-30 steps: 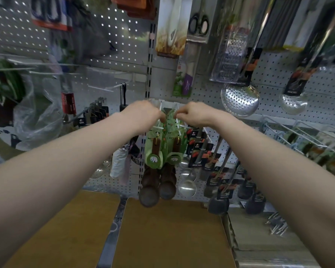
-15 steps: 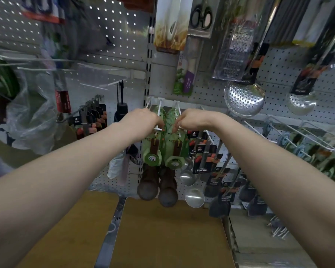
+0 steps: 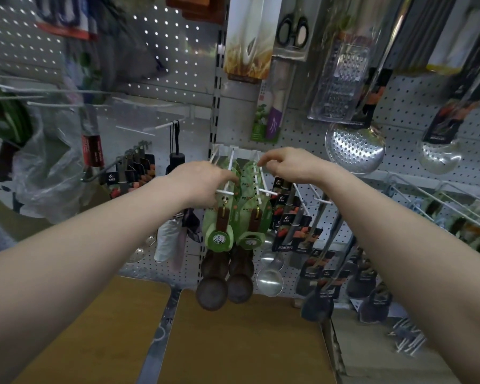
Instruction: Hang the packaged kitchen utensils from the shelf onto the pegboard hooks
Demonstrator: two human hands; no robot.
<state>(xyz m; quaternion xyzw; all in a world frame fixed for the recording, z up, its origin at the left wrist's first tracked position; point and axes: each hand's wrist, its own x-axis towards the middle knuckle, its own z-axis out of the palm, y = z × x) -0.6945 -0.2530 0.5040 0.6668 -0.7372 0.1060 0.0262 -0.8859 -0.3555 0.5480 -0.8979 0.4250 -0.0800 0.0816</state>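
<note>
Two green-carded wooden spoon packs hang side by side on white pegboard hooks at the centre. On the left pack [image 3: 219, 225] my left hand [image 3: 203, 184] has its fingers curled over the card's upper part, by the left hook [image 3: 224, 192]. Higher and farther back, my right hand [image 3: 288, 164] pinches the top edge of the right pack [image 3: 254, 217], whose hook [image 3: 266, 193] passes below the fingers. Dark round spoon bowls [image 3: 212, 293] dangle under both cards. More green cards sit behind them on the same hooks.
Black-carded steel ladles [image 3: 291, 217] hang just right of the green packs, a slotted skimmer [image 3: 355, 148] and a grater [image 3: 341, 84] above. A brown shelf board [image 3: 247, 342] lies below. Loose white hooks [image 3: 408, 342] lie at lower right. A plastic bag [image 3: 47, 173] hangs at left.
My right hand has lifted and reached farther back toward the pegboard, to the card's top. My left hand stays on the left pack. The spoon packs hang slightly lower and straighter.
</note>
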